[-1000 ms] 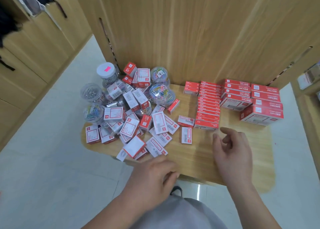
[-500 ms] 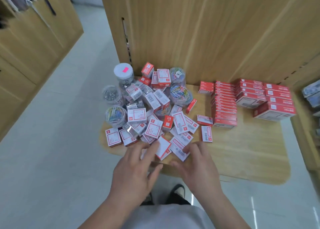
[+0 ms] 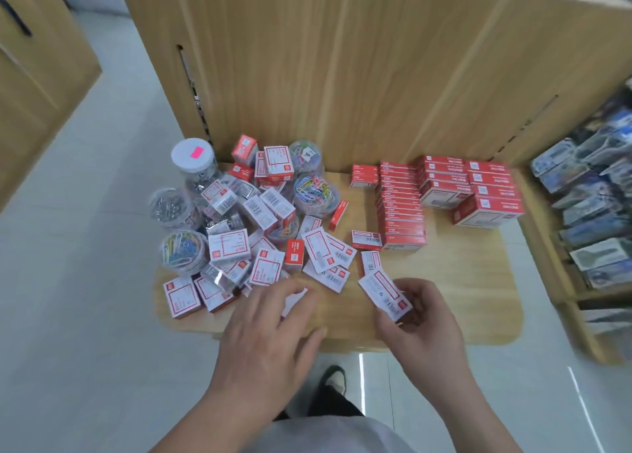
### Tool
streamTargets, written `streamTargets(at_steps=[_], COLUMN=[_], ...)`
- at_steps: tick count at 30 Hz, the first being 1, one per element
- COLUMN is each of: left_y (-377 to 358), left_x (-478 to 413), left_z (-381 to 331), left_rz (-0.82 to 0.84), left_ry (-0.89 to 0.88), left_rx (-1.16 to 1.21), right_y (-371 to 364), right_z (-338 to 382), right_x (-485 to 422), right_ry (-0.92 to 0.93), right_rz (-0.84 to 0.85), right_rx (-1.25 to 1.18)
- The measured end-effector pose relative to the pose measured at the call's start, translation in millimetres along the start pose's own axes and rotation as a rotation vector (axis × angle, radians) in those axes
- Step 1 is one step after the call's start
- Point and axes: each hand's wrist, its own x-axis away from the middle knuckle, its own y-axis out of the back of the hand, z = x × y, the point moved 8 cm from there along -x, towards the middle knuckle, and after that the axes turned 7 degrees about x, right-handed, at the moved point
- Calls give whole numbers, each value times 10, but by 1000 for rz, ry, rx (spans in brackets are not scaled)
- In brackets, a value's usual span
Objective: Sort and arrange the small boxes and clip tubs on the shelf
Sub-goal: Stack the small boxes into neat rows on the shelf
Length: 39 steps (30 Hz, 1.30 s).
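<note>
On the left half of the wooden shelf (image 3: 451, 281) lies a loose heap of small red-and-white boxes (image 3: 263, 247). Clear clip tubs are mixed into it: one with a white lid and pink sticker (image 3: 193, 160), one of silver clips (image 3: 171, 208), and two of coloured clips (image 3: 184, 250) (image 3: 314, 192). My right hand (image 3: 424, 329) pinches one small white box (image 3: 383, 292) just above the shelf's front. My left hand (image 3: 270, 343) reaches with spread fingers onto another white box (image 3: 295, 300) at the heap's near edge, mostly hiding it.
Red boxes stand in a neat row (image 3: 400, 209) at centre right, with larger red boxes (image 3: 485, 192) lined up beyond them. A wooden back panel (image 3: 342, 76) rises behind. Packaged goods (image 3: 598, 196) fill the neighbouring shelf on the right. My shoe (image 3: 335, 380) shows below the shelf edge.
My right hand has lifted a white box out of the heap's near edge and drawn it right. My left hand slid right along the heap's front. The camera moved closer.
</note>
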Motion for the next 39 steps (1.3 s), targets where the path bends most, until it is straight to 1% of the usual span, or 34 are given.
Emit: streamTargets(at_steps=[2,4,6,8,12,15,16,18,19,22,23,25,27,30,35,39], left_y=[-111,-362,-585,-695,-777,-765,-723,-582,-480,-266,-250,-282,-339,-432,-498,-506], left_x=[-223,-473,-701,-864,-1080,-1216,-1264,-1375,-1429,-1613,-1660,-1715,-1760,-1805,-1853,-1872], left_z=[-191,-266,-226,-144,-116,-220,-262,-326,-344,-364,-352,-321,-345,-409,-365,-340], left_rz=[80,215,315,372,406,405,381,246,167,59,30,-13,-13,22,40,28], left_ry=[-120,-185,-195,-177,-211,-251,-249,-213,-164,104,202,396,487,519,613,625], left_rx=[-52,-171,-287,-375,-500,-497,-476,-334,-196,317,448,623,715,818,885,934], right_y=[92,181,288,396,618,779,821,893,921,1003,1025,1046,1056,1104,1180,1135], right_z=[-10,-3,10,27,94,168,192,248,278,362,395,466,512,540,508,528], right_x=[-49,-109,-162,-222,-434,-637,-700,-809,-860,-991,-1030,-1095,-1159,-1242,-1362,-1385], right_ry=[-53,-76,-76,-51,0,17,28,57,73,115,127,154,179,190,186,198], right_rz=[-7,-10,-19,-23,-33,-31,-23,2,15,51,66,100,129,155,162,187], right_rx=[-147,-248,-306,-317,-323,-371,-383,-394,-397,-416,-425,-425,-414,-414,-407,-426])
